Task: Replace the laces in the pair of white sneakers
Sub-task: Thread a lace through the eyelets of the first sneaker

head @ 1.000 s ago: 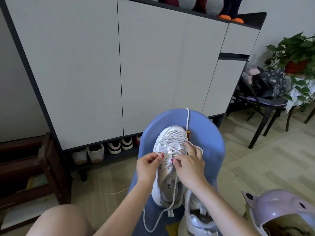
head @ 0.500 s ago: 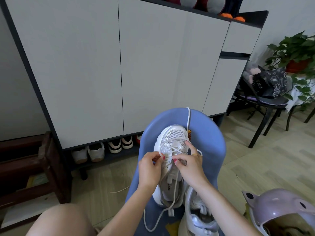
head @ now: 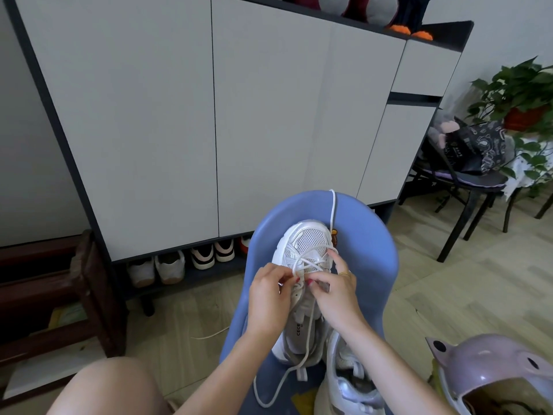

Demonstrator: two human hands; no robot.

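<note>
The sneaker (head: pixel 302 265) was laid toe-away on the blue chair (head: pixel 371 265), probably so the eyelets faced up and both hands could be worked over the tongue; the chair seemed to be used as a makeshift bench. The lace (head: pixel 311 256) was pinched by the left hand (head: pixel 269 298) at about 9 o'clock of the eyelet row, fingers curled on it; the right hand (head: pixel 338 292) was closed on the shoe's 3 o'clock edge, thumb and forefinger pinching near the same crossing, though whether lace or eyelet tab was held couldn't quite be told. Only the lower eyelets looked threaded, so plenty was judged left to do.

One loose end was draped over the chair back at 12 o'clock, likely parked there out of the way; the other tail was trailed down past the heel at 6 o'clock, where it could get snagged. The second sneaker (head: pixel 347 381) was wedged at 5 o'clock, touching the first, a bit in the way of the right wrist.

Around it all: a cabinet (head: pixel 269 115) behind with shoes (head: pixel 179 265) underneath at 10 o'clock; a lilac helmet (head: pixel 490 372) at 4 o'clock; a black chair (head: pixel 466 187) and plant (head: pixel 520 91) at 2 o'clock; a stray lace (head: pixel 209 335) on the floor at 8 o'clock.
</note>
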